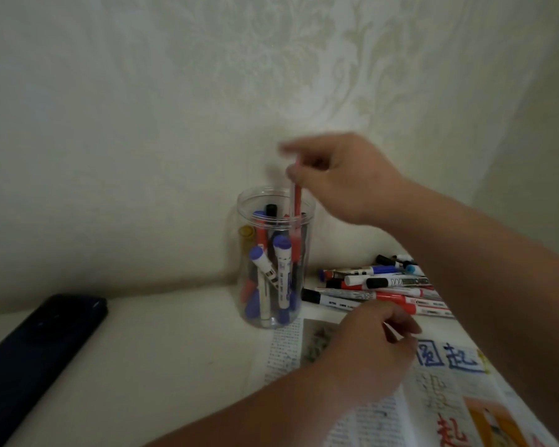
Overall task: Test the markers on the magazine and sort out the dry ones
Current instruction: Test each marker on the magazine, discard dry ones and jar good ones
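1. Head view: the right hand (342, 182) pinches a red marker (296, 201) near its top and holds it upright, with its low end inside the mouth of the clear jar (240, 204).
2. The jar stands on the bench (175, 350) by the wall (142, 124), and other markers (282, 269) with blue, red, black and yellow caps are in it.
3. The left hand (368, 343) is over the magazine (449, 391) with curled fingers; I cannot tell if it holds anything.
4. The magazine lies open on the bench, with blue and red scribbles on it.
5. A pile of markers (378, 288) lies just behind the magazine, right of the jar.
6. A dark flat thing (39, 346) lies at the left, well apart from the jar
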Available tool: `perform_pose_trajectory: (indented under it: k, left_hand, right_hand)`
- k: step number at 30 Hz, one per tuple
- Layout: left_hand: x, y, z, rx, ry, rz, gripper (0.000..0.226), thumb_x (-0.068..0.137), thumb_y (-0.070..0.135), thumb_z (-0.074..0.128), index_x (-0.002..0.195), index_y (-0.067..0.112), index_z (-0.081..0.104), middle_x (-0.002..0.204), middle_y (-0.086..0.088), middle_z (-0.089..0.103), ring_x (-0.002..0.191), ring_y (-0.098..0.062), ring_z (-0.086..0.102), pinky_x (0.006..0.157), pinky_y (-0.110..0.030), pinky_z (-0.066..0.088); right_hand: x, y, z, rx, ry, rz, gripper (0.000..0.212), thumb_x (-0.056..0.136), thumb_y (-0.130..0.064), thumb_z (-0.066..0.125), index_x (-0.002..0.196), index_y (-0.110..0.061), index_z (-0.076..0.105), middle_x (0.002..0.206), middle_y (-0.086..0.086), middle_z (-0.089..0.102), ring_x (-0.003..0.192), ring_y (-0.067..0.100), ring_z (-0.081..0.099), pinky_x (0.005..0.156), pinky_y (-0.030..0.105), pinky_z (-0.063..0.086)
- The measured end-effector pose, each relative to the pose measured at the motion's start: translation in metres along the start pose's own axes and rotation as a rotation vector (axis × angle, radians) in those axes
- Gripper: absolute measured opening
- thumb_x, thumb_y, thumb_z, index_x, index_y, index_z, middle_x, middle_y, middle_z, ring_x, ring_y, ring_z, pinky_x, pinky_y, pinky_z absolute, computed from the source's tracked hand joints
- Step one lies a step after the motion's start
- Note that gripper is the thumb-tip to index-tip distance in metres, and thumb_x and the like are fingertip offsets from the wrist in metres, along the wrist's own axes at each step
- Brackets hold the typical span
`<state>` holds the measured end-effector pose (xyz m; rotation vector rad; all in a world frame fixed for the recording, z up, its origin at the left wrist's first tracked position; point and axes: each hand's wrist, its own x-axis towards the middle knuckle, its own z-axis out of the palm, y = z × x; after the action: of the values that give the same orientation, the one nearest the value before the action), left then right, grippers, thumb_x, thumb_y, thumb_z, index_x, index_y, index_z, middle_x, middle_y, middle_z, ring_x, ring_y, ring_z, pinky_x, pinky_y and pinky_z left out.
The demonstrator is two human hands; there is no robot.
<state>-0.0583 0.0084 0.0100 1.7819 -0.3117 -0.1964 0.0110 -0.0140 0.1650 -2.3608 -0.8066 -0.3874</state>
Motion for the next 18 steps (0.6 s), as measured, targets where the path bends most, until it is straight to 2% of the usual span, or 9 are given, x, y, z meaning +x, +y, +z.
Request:
perform_pose_trajectory:
  k: [2, 3, 5, 7, 8, 10, 12, 15, 18]
  left_hand:
    - [0.000, -0.001, 0.000, 0.022, 0.004, 0.021, 0.014, 0.097, 0.019, 0.062, 0.092, 0.031, 0.065, 0.079, 0.014, 0.058, 0.066, 0.000, 0.055, 0.056, -0.012, 0.043]
    - [0.000, -0.002, 0.001, 0.027, 0.004, 0.023, 0.013, 0.097, 0.020, 0.062, 0.092, 0.032, 0.065, 0.080, 0.014, 0.059, 0.066, 0.001, 0.055, 0.056, -0.011, 0.043]
    - [0.001, -0.004, 0.002, 0.018, 0.004, 0.021, 0.013, 0.097, 0.021, 0.063, 0.091, 0.033, 0.065, 0.077, 0.014, 0.059, 0.061, 0.003, 0.055, 0.052, -0.010, 0.042]
    - [0.003, -0.007, 0.003, 0.000, 0.008, 0.021, 0.014, 0.096, 0.020, 0.064, 0.089, 0.032, 0.066, 0.074, 0.012, 0.060, 0.057, 0.001, 0.054, 0.049, -0.012, 0.042]
    - [0.004, -0.008, 0.004, 0.002, 0.015, 0.016, 0.014, 0.096, 0.020, 0.064, 0.088, 0.032, 0.067, 0.072, 0.011, 0.060, 0.057, 0.000, 0.054, 0.050, -0.013, 0.042]
    - [0.007, -0.011, 0.007, 0.004, 0.033, 0.005, 0.016, 0.094, 0.020, 0.066, 0.084, 0.033, 0.067, 0.068, 0.011, 0.061, 0.059, -0.004, 0.055, 0.052, -0.019, 0.045]
    - [0.010, -0.013, 0.009, 0.003, 0.069, 0.010, 0.019, 0.092, 0.019, 0.069, 0.082, 0.035, 0.067, 0.067, 0.010, 0.061, 0.062, -0.008, 0.057, 0.054, -0.023, 0.050]
    - [0.011, -0.012, 0.010, 0.028, 0.150, 0.055, 0.020, 0.089, 0.017, 0.072, 0.089, 0.035, 0.064, 0.085, 0.009, 0.063, 0.071, -0.010, 0.059, 0.055, -0.014, 0.048]
    - [0.012, -0.010, 0.009, -0.042, 0.183, 0.040, 0.019, 0.090, 0.015, 0.073, 0.095, 0.031, 0.063, 0.093, 0.003, 0.063, 0.071, -0.013, 0.058, 0.046, -0.014, 0.045]
  right_hand:
    - [-0.002, 0.011, 0.007, -0.263, -0.206, -0.033, 0.035, 0.107, -0.033, 0.042, 0.125, -0.019, 0.069, 0.112, 0.005, 0.065, 0.109, 0.024, 0.058, 0.090, 0.026, 0.041]
    - [-0.006, 0.018, 0.007, -0.322, -0.201, -0.063, 0.037, 0.108, -0.034, 0.039, 0.128, -0.021, 0.067, 0.118, 0.004, 0.060, 0.115, 0.022, 0.049, 0.096, 0.028, 0.036]
    - [-0.016, 0.033, -0.002, -0.254, 0.005, -0.076, 0.035, 0.107, -0.030, 0.042, 0.135, -0.024, 0.062, 0.121, -0.001, 0.052, 0.116, 0.014, 0.041, 0.099, 0.022, 0.031]
    - [-0.031, 0.056, -0.015, -0.132, 0.221, -0.013, 0.029, 0.104, -0.024, 0.051, 0.127, -0.021, 0.067, 0.112, -0.005, 0.057, 0.104, 0.009, 0.049, 0.086, 0.010, 0.035]
    - [-0.039, 0.070, -0.020, -0.126, 0.207, 0.072, 0.025, 0.102, -0.023, 0.055, 0.122, -0.020, 0.070, 0.107, -0.005, 0.062, 0.098, 0.009, 0.054, 0.080, 0.009, 0.038]
    - [-0.058, 0.098, -0.024, -0.299, -0.059, 0.269, 0.021, 0.097, -0.021, 0.060, 0.114, -0.022, 0.072, 0.104, -0.003, 0.067, 0.090, 0.012, 0.059, 0.074, 0.019, 0.042]
    - [-0.078, 0.125, -0.020, -0.523, -0.332, 0.388, 0.017, 0.091, -0.021, 0.063, 0.104, -0.026, 0.074, 0.103, -0.001, 0.069, 0.087, 0.017, 0.061, 0.073, 0.026, 0.046]
    - [-0.104, 0.147, -0.020, -0.660, -0.455, 0.423, 0.016, 0.088, -0.032, 0.067, 0.103, -0.031, 0.072, 0.102, -0.005, 0.069, 0.086, 0.017, 0.061, 0.076, 0.027, 0.048]
    - [-0.121, 0.156, -0.021, -0.675, -0.532, 0.441, 0.022, 0.089, -0.025, 0.062, 0.107, -0.033, 0.070, 0.101, -0.008, 0.067, 0.086, 0.015, 0.060, 0.077, 0.027, 0.050]
